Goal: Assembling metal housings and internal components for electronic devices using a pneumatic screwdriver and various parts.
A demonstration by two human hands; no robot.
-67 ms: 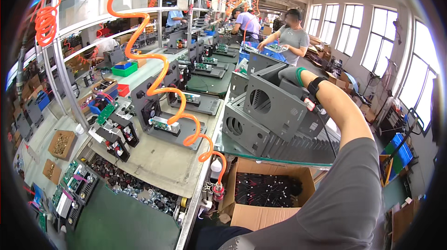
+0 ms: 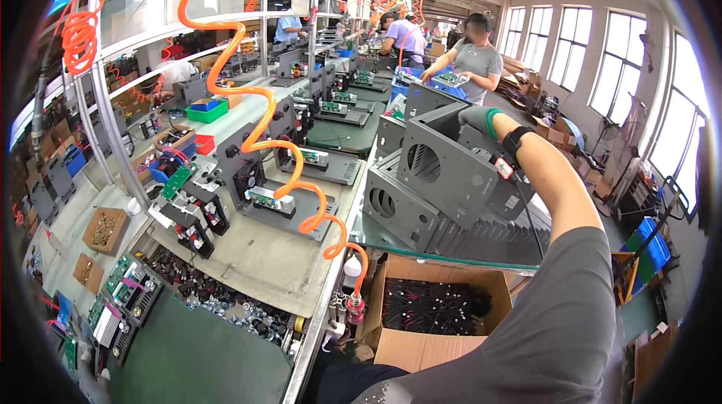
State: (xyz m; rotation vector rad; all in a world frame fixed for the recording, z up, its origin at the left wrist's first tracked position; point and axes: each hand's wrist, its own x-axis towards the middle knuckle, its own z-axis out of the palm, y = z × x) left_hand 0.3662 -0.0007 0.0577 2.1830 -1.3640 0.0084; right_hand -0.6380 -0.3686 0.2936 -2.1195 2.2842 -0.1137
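Note:
My right hand (image 2: 477, 119), in a grey glove with a green cuff, is closed at the top edge of a grey sheet-metal housing (image 2: 451, 167) with a round vent opening. Its fingertips are hidden behind the metal. The housing leans tilted over a row of similar grey panels (image 2: 492, 242) stacked on the right-hand table. At the lower left rim, my gloved left hand (image 2: 92, 383) is partly cut off, beside a circuit board assembly (image 2: 124, 321) with silver heat sinks. Its fingers are too unclear to read.
An orange coiled air hose (image 2: 259, 96) hangs before me. Partly built grey units (image 2: 282, 205) stand along the bench. A cardboard box (image 2: 421, 348) of black cables sits below the right-hand table. Beyond the panels, a co-worker (image 2: 481, 62) holds a circuit board.
The view has shifted slightly. My right hand stays at the housing's top edge, and the housing remains tilted over the stack.

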